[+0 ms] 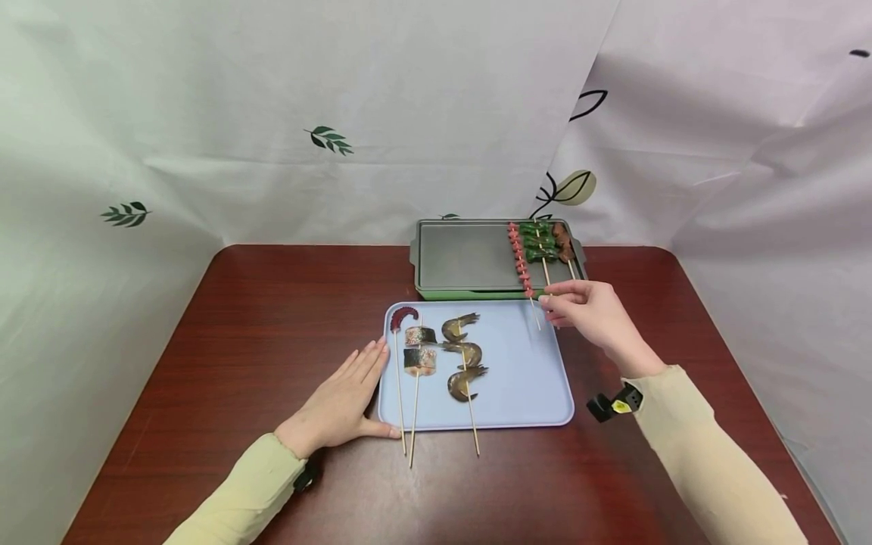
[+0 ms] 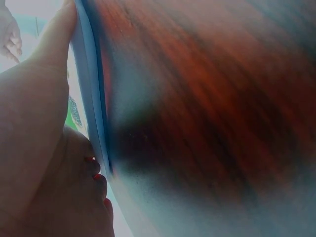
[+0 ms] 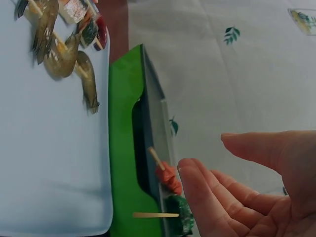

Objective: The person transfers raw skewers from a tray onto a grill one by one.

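The red sausage skewer on its thin wooden stick [image 1: 521,261] lies across the right part of the flat grey griddle plate with the green base [image 1: 470,257], its bare stick end poking out over the front rim towards the pale blue rectangular plastic tray [image 1: 524,378]. Just beside it on the plate lie a green vegetable skewer [image 1: 538,242] and, furthest right, a brown meat skewer [image 1: 562,242].

The right hand [image 1: 593,310] hangs over the far right corner of the tray, fingertips just at the sausage skewer's stick end. From the right wrist view its fingers [image 3: 207,197] are loosely bent with the thumb apart and nothing between them; whether they touch the stick I cannot tell.

The left hand [image 1: 341,401] lies flat on the dark red-brown wooden table [image 1: 238,341], fingers straight, its edge pressed against the tray's left side, thumb along the near corner. It holds nothing.

On the left half of the tray lie a dark red curled octopus skewer [image 1: 402,318], a skewer of silvery fish pieces [image 1: 418,352] and a skewer of three grey prawns [image 1: 463,356], sticks overhanging the near edge onto the table. A white cloth with printed leaves [image 1: 327,140] hangs behind and to both sides.
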Tool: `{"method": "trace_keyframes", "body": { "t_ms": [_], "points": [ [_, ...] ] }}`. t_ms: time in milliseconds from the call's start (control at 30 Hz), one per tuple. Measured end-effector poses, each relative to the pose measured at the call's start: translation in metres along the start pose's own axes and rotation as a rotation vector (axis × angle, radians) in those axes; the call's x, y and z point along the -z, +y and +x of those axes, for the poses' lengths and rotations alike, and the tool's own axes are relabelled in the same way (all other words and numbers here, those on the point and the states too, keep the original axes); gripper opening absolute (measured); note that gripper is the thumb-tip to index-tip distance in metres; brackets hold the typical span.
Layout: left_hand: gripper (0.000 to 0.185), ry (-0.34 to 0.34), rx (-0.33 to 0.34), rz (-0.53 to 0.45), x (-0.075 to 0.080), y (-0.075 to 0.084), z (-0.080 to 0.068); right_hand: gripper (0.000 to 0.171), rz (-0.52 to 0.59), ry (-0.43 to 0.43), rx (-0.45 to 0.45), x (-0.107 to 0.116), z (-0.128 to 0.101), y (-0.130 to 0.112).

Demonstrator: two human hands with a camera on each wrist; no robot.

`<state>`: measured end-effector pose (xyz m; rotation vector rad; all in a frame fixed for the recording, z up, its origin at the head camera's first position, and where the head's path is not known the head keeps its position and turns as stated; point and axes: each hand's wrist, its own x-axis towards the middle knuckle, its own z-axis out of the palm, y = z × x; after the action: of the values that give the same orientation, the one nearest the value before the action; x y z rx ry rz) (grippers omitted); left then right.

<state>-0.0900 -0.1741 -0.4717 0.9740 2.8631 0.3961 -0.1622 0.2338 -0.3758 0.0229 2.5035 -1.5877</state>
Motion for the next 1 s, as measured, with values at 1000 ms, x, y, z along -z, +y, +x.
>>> {"method": "trace_keyframes", "body": {
  "t_ms": [1000],
  "points": [
    [0.127, -0.014, 0.004, 0.004, -0.001, -0.001, 0.001, 0.041, -0.037, 0.004, 0.087, -0.011, -0.044, -0.015]
  ]
}}
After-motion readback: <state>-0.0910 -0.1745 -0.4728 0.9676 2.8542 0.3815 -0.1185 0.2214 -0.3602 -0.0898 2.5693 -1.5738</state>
